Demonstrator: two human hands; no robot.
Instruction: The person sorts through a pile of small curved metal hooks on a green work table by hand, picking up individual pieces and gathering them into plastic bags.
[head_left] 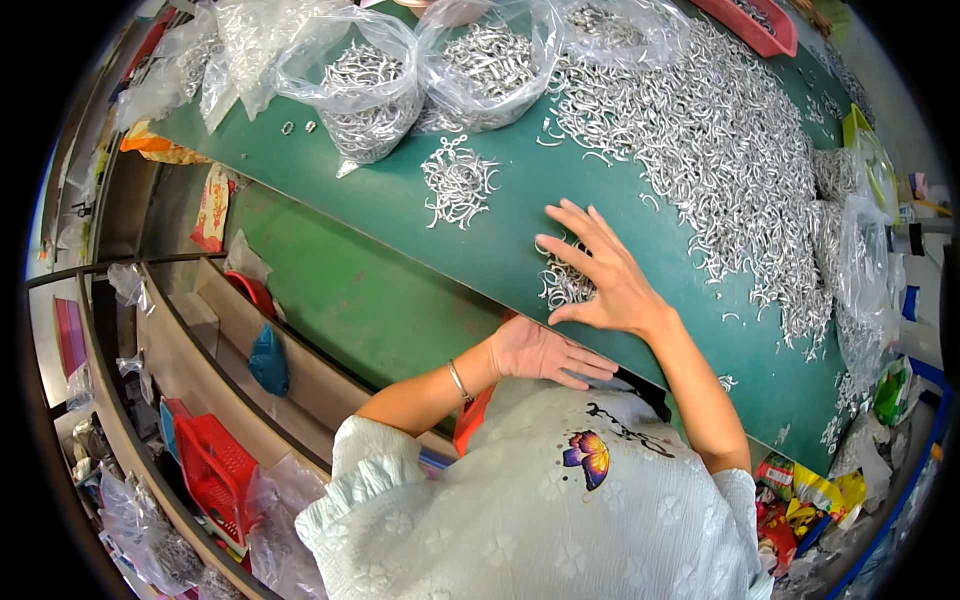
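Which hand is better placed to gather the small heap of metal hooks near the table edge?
The right hand: its fingers already lie spread over the small hook heap. The left hand waits cupped below the table edge.

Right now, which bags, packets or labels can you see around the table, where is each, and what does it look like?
Clear plastic bags: table's far edge, bulging with silver metal hooks.
Orange-yellow packet: far-left table corner, crumpled.
Red-and-yellow wrapper: left, below the table edge, long and flat.
Colourful snack packets: lower right, heaped; red, yellow, green.
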